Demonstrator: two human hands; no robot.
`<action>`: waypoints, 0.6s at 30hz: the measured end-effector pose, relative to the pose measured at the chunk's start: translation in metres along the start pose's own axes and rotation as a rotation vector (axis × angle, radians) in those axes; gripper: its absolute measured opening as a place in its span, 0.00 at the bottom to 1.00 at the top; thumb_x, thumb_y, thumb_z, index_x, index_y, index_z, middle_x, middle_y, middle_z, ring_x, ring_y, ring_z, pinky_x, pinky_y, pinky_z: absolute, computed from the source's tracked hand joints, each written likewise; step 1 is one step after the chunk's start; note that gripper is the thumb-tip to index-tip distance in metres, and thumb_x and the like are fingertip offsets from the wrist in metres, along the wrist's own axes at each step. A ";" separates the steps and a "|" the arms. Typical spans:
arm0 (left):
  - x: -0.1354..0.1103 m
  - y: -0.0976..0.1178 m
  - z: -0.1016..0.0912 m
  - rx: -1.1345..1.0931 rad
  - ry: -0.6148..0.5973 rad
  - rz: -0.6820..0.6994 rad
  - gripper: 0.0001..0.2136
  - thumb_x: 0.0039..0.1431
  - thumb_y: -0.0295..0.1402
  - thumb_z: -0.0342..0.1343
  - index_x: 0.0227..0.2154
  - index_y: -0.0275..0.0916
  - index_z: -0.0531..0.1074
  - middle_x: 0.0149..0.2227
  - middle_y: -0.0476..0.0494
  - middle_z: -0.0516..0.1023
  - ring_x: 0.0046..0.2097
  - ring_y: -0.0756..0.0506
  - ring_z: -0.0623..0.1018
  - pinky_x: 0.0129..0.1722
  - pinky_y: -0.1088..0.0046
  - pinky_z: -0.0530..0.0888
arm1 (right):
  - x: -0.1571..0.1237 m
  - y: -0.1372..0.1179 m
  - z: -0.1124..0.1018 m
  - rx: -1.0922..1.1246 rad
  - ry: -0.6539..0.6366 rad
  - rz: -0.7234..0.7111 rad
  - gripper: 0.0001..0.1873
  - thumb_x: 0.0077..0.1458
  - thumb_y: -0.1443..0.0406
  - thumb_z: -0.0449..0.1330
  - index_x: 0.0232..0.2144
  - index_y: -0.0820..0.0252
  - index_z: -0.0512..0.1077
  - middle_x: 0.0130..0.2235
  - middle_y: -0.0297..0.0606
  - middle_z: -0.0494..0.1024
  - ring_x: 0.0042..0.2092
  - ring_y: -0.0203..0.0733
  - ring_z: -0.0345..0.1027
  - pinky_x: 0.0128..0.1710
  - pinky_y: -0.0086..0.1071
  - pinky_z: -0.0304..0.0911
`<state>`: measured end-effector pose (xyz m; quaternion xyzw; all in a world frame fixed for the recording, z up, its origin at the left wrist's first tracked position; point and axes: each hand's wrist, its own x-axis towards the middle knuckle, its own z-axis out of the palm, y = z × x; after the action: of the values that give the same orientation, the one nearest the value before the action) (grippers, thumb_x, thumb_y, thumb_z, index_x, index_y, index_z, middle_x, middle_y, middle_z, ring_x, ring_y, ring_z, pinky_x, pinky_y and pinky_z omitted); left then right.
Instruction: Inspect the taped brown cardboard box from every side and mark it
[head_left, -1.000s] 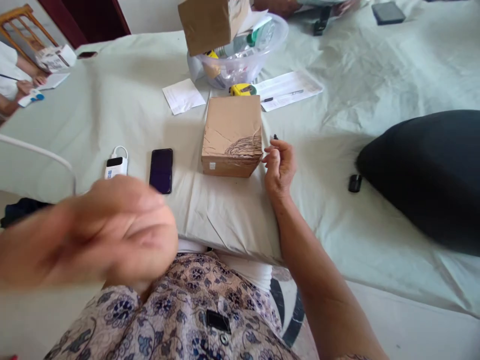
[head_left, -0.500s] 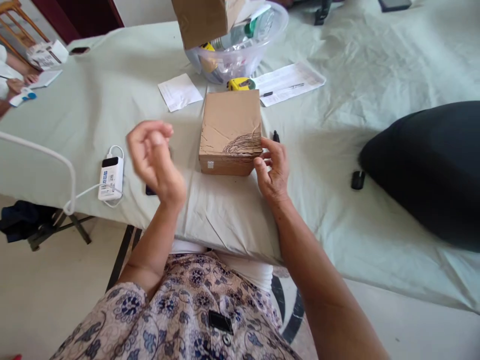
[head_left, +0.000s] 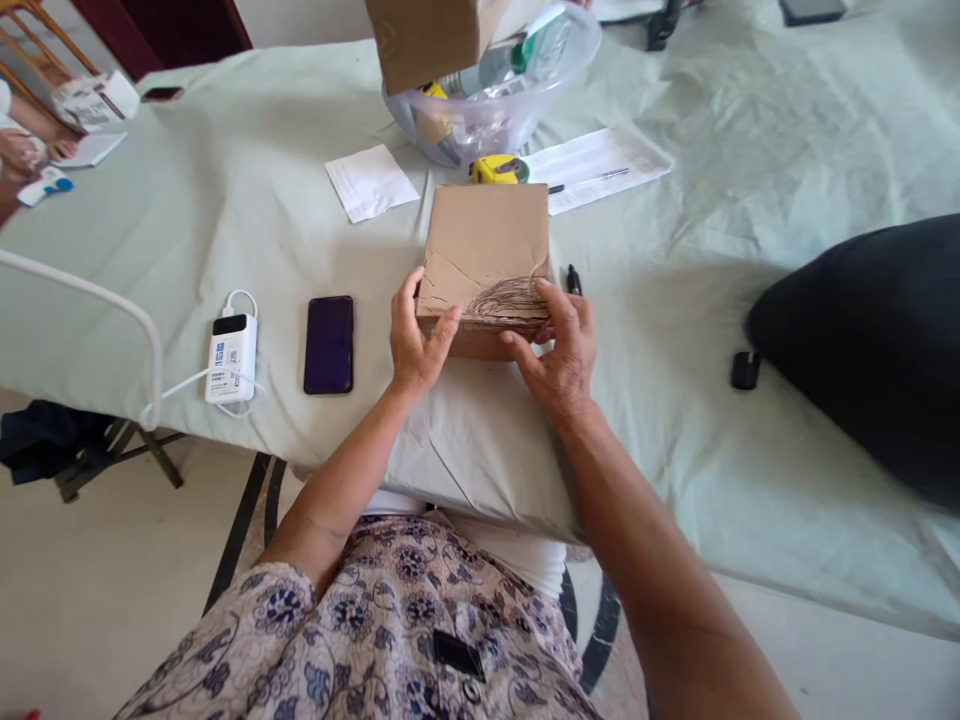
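A closed brown cardboard box [head_left: 487,230] lies on the cloth-covered table in front of me, with dark scribbled lines along its near right edge. My left hand [head_left: 420,340] grips the near left corner, thumb on the front edge and fingers along the side. At the near right corner, my right hand [head_left: 559,345] is closed on the box too, its index finger over the scribbled top. A black marker [head_left: 574,280] lies just beyond my right hand. Behind the box sits a yellow tape measure [head_left: 499,169].
A plastic basin [head_left: 487,125] with bottles and a carton stands at the back. Left are a phone [head_left: 328,345] and a white power bank [head_left: 232,358] with a cable. A large black object [head_left: 870,350] and a small black cap [head_left: 745,370] lie right. Another person's hands [head_left: 37,155] are far left.
My left hand has come down from the air on the left and taken hold of the box's left corner, uncovering the phone. My right hand stays at the right corner.
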<state>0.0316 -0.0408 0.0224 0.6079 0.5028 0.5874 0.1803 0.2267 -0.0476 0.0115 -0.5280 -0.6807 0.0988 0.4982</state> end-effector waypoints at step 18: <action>-0.008 -0.004 0.005 0.033 0.004 0.128 0.25 0.70 0.55 0.45 0.62 0.48 0.61 0.58 0.36 0.73 0.63 0.39 0.73 0.65 0.51 0.71 | -0.001 -0.004 -0.001 -0.006 0.107 -0.089 0.19 0.59 0.47 0.63 0.45 0.50 0.74 0.42 0.42 0.71 0.33 0.41 0.65 0.29 0.39 0.70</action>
<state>0.0359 -0.0434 0.0140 0.6407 0.4728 0.5905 0.1311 0.2247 -0.0503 0.0136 -0.5033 -0.6762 0.0462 0.5361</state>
